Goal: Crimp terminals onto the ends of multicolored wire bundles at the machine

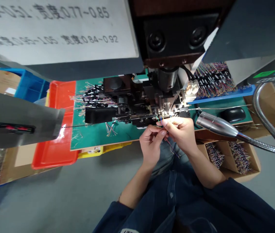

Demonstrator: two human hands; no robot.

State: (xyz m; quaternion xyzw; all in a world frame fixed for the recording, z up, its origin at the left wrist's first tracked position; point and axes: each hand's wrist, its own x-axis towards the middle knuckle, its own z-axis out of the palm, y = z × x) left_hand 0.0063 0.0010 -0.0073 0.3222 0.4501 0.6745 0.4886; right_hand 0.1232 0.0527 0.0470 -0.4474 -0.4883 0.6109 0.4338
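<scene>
At a wire-crimping bench, a black crimping press [137, 94] stands on a green work mat [96, 140], with a red plastic tray [57, 152] along the mat's left edge and a blue crate [32, 85] beyond it. To the right, a divided cardboard box [254, 166] holds sorted wire bundles [239, 157], just beside a gooseneck lamp [216, 125] and near a black computer mouse [233, 114]. Other bundles with black connectors [95, 97] lie on the mat. The person's left hand [150, 144] and right hand [177, 132] are raised close together, just in front of the press head. Fingers of both hands are clenched, pinching thin coloured wires [170, 145], whose tips point toward the press head and whose tails hang below the hands.
</scene>
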